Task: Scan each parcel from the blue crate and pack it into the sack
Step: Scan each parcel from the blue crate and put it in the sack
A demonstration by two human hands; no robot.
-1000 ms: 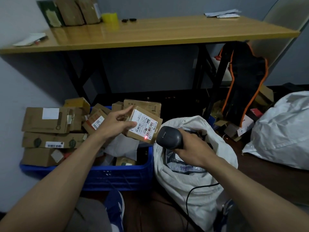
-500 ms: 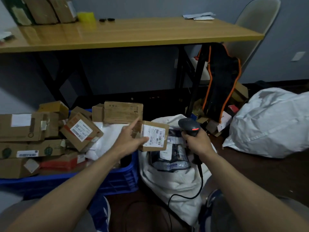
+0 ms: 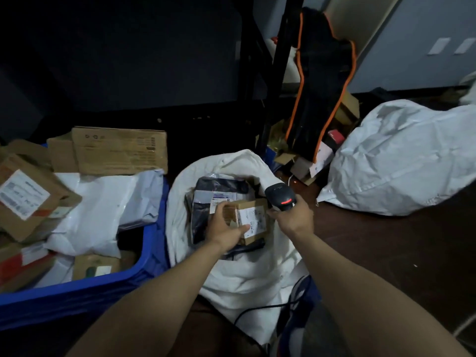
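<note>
Over the sack (image 3: 231,276), left hand (image 3: 224,228) grips parcel (image 3: 251,219); right hand (image 3: 293,217) grips scanner (image 3: 279,196).

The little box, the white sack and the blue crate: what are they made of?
The small parcel in the left hand looks like brown cardboard: matte, with folded edges and a white paper label. The sack seems woven plastic or cloth; it is white, dull and crumples in soft folds. The blue crate is probably hard plastic: smooth, slightly shiny, stiff rim.
</note>
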